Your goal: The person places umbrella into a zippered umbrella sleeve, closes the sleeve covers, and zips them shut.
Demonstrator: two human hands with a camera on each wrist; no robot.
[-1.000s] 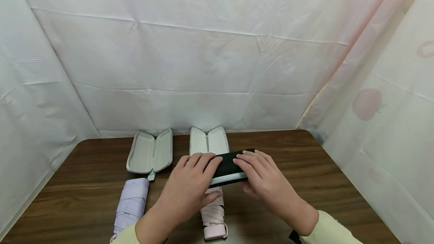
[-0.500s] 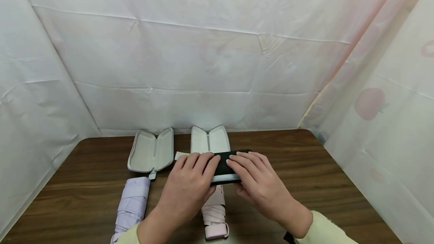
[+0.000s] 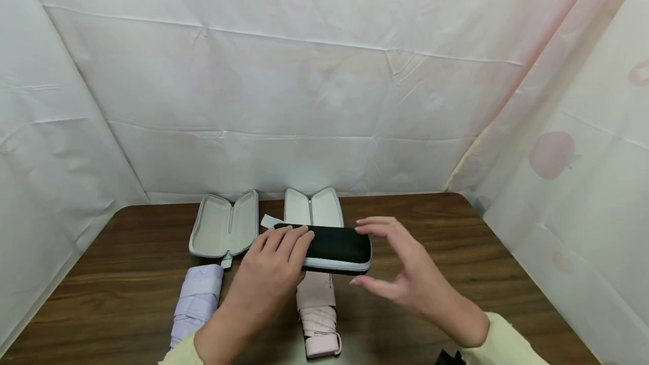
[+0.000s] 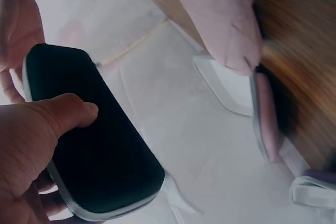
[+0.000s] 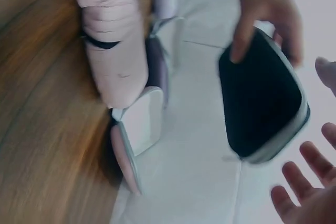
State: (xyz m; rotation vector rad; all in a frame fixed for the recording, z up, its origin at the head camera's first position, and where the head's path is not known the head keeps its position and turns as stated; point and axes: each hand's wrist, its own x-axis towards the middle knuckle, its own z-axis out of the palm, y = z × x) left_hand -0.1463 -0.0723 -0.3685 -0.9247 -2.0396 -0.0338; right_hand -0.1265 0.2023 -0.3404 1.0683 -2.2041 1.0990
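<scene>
A black zip case with a pale grey zipper band is held up over the table, closed. My left hand grips its left end, the thumb lying across the underside in the left wrist view. Just off the right end, my right hand is spread, thumb and fingers apart; a gap shows between it and the case in the right wrist view. Below the case lies a folded pink umbrella. Part of the pink-backed open case is hidden behind the black one.
A folded lavender umbrella lies on the wooden table at left, partly behind my left forearm. Beyond it stands another open case with a pale lining. A pale curtain hangs behind the table.
My right hand has let go of the black case and moved right, its fingers spreading. The left hand keeps its grip and has shifted slightly left with the case.
</scene>
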